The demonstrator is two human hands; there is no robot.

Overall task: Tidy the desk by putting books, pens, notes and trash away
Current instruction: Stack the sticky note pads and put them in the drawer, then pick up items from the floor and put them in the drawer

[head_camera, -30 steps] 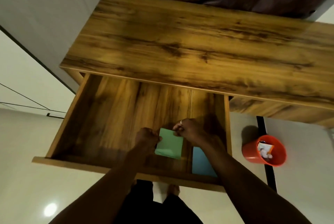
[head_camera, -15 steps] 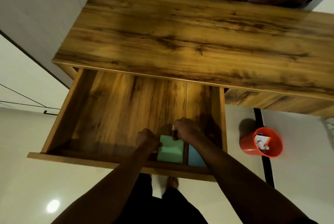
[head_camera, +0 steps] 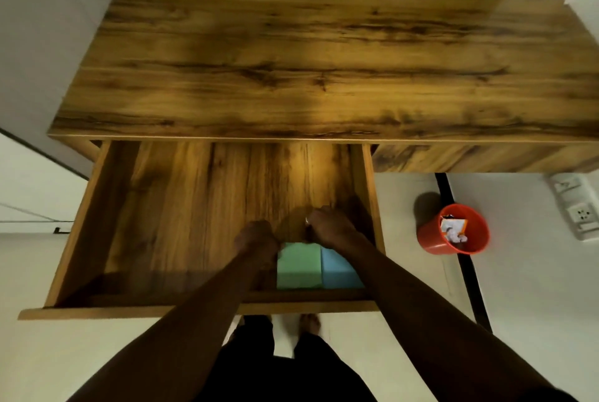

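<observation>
Head view: in the drawer's (head_camera: 181, 207) near-right corner, left hand (head_camera: 256, 239) and right hand (head_camera: 327, 227) curl at the green pad's (head_camera: 299, 267) far edge, beside the blue pad (head_camera: 337, 271); I cannot tell whether either hand grips it.

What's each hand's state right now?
Left hand: fingers curled at the far left corner of the green pad; cannot tell if it grips.
Right hand: fingers curled at the pad's far right corner; cannot tell if it grips.
</observation>
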